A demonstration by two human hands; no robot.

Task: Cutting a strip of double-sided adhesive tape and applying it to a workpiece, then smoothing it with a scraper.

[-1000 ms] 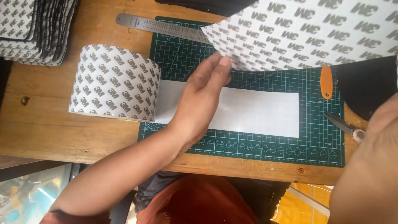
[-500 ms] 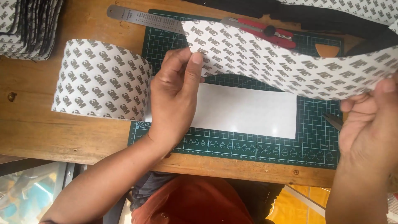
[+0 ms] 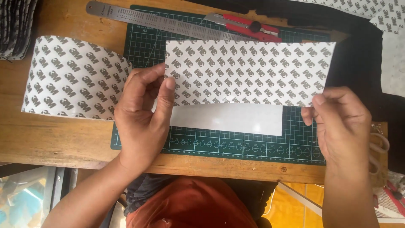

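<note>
A rectangular sheet of white backing paper with a grey repeated print [image 3: 249, 72] is held flat above the green cutting mat [image 3: 219, 143]. My left hand [image 3: 143, 116] pinches its lower left corner between thumb and fingers. My right hand [image 3: 339, 122] pinches its lower right corner. Under the sheet a plain white strip [image 3: 228, 119] lies on the mat, running left into a wide roll with the same print [image 3: 71, 78].
A steel ruler [image 3: 164, 21] and a red utility knife [image 3: 249, 27] lie at the mat's far edge. A stack of printed sheets [image 3: 17, 25] sits top left, black material [image 3: 358, 50] at right. The wooden table's front edge [image 3: 236, 169] is near my body.
The printed sheet, earlier tilted and sagging across the upper right, is now level and stretched flat between both hands over the mat. My left hand moved from the white strip onto the sheet's corner.
</note>
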